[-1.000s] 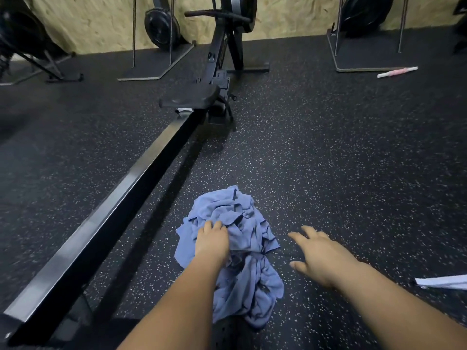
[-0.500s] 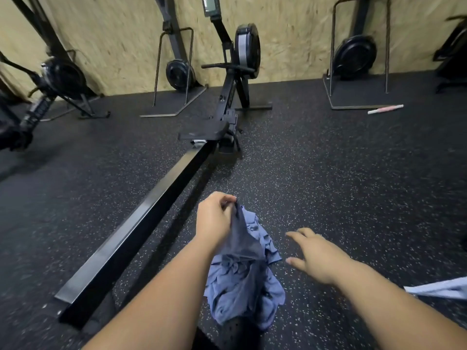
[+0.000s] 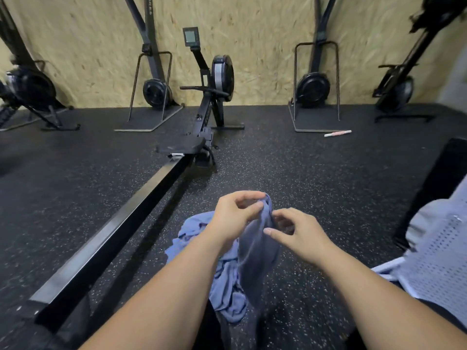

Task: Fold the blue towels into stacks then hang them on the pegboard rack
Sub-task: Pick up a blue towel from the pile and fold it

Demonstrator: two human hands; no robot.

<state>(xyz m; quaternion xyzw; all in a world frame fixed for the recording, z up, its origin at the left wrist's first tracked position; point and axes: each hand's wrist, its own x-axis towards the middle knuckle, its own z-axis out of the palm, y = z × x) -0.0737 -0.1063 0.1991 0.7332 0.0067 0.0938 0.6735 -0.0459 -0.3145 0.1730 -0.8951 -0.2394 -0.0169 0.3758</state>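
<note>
**Both hands meet at one blue towel**

My left hand (image 3: 235, 215) pinches the top of one blue towel (image 3: 257, 248) between thumb and fingers. The towel hangs down from that pinch. It is higher now than half a second ago, when I had only just pulled it up. My right hand (image 3: 300, 233) was flat and open, low at 3 o'clock of the pile. Now it has come up to the towel's edge, right next to my left hand. Its fingers are curled and its thumb sticks out over the cloth. I cannot tell if it has hold of the towel.

The pile of blue towels (image 3: 197, 231) lies on the dark floor (image 3: 316, 178) at 6 o'clock, close in front of me. The rowing machine (image 3: 113, 236) runs from 8 o'clock up to 12 o'clock. A pink stick (image 3: 337, 133) lies far off at 1 o'clock.
</note>
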